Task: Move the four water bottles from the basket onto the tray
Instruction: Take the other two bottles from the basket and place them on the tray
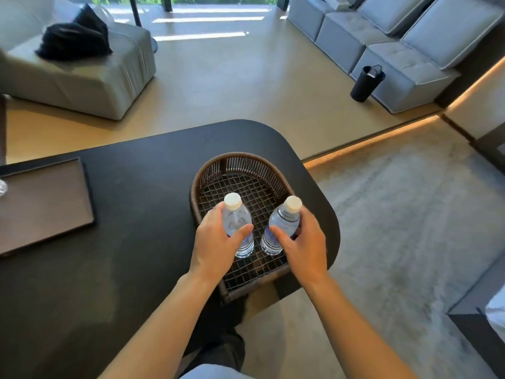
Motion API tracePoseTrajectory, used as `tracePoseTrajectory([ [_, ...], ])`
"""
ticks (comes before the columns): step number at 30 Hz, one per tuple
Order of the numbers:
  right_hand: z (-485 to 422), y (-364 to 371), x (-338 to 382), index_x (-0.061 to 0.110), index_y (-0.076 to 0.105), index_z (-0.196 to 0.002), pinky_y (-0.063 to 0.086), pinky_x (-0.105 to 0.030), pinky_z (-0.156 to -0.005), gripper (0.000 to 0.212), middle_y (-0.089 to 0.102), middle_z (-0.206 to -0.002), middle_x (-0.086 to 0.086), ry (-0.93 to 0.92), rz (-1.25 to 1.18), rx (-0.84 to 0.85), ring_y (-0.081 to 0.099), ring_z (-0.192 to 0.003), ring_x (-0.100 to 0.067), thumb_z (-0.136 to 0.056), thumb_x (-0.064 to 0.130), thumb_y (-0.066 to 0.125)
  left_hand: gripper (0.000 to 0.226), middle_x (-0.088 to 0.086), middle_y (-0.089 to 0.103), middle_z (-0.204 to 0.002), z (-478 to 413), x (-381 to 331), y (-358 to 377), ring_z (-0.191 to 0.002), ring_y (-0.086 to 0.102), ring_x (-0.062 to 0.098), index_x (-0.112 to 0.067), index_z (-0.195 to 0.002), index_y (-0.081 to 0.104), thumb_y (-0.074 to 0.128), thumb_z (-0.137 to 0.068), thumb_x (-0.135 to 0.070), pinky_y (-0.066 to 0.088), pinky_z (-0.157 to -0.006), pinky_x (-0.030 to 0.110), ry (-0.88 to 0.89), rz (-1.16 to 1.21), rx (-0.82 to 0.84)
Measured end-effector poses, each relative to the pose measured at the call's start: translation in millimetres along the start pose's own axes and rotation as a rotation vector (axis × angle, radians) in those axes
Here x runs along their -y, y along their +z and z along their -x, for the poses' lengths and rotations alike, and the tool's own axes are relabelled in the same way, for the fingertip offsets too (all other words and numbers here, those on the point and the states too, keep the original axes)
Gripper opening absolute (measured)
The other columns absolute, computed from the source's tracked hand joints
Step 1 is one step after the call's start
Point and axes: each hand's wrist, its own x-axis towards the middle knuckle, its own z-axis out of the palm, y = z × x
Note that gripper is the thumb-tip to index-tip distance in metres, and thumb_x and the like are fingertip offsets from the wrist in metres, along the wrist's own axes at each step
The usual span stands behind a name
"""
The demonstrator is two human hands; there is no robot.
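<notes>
Two clear water bottles with white caps stand in a brown wicker basket (210,170) with a wire-mesh floor, at the right end of the black table. My left hand (216,247) is wrapped around the left bottle (237,222). My right hand (303,242) grips the right bottle (282,222), which leans a little to the right. Both bottles are still over the basket floor. The flat dark tray (68,214) lies at the table's left edge, and a clear bottle (2,187) shows partly on it at the frame edge.
The black table (131,269) has a rounded right end close to the basket. Beyond it are a grey armchair (109,77), a grey sofa (382,36) and a black bin (366,83) on the floor. A grey rug (410,214) lies to the right.
</notes>
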Motion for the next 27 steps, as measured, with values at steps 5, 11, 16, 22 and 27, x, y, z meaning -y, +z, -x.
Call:
tracePoseTrajectory([
  [5,38.8,-8.3,41.4,0.025,0.053,-0.143,0.049,-0.033,-0.108,0.067,0.062,-0.141,0.003,-0.124,-0.064,-0.006,0.056,-0.126,-0.008,-0.084,0.034,0.084,0.068,0.008,0.069,-0.13,37.4,-12.3,-54.6,-0.12,0.066,0.022,-0.009,-0.137,0.059,0.077,-0.082,-0.045,0.057,-0.095,0.029,0.193,-0.077,-0.098],
  [11,83.3,14.2,100.4,0.024,0.053,-0.144,0.053,-0.038,-0.108,0.068,0.063,-0.14,0.003,-0.234,-0.125,0.047,0.057,-0.127,-0.01,-0.084,0.033,0.084,0.067,0.002,0.067,-0.128,76.9,-0.6,-134.0,-0.116,0.064,0.018,-0.017,-0.138,0.056,0.083,-0.081,-0.04,0.058,-0.096,0.041,0.108,-0.08,-0.199],
  [16,107.4,53.7,150.4,0.021,0.053,-0.143,0.053,-0.04,-0.108,0.067,0.063,-0.14,0.0,-0.324,-0.181,0.14,0.06,-0.126,-0.013,-0.085,0.03,0.084,0.07,0.002,0.065,-0.131,98.7,24.1,-197.5,-0.12,0.061,0.019,-0.018,-0.141,0.055,0.084,-0.081,-0.039,0.055,-0.101,0.039,0.028,-0.11,-0.301],
  [22,120.8,120.9,207.6,0.019,0.056,-0.141,0.054,-0.047,-0.105,0.065,0.066,-0.136,-0.002,-0.386,-0.213,0.285,0.063,-0.123,-0.019,-0.084,0.026,0.085,0.07,0.002,0.063,-0.133,105.1,68.8,-272.4,-0.123,0.06,0.02,-0.018,-0.142,0.054,0.085,-0.081,-0.036,0.053,-0.103,0.039,-0.104,-0.097,-0.417],
  [27,124.7,193.7,257.4,0.022,0.055,-0.14,0.054,-0.045,-0.106,0.066,0.066,-0.135,0.001,-0.386,-0.213,0.365,0.062,-0.121,-0.014,-0.083,0.028,0.086,0.064,0.003,0.064,-0.126,95.1,116.1,-337.3,-0.118,0.06,0.02,-0.015,-0.137,0.057,0.085,-0.081,-0.031,0.051,-0.101,0.038,-0.131,-0.102,-0.455],
])
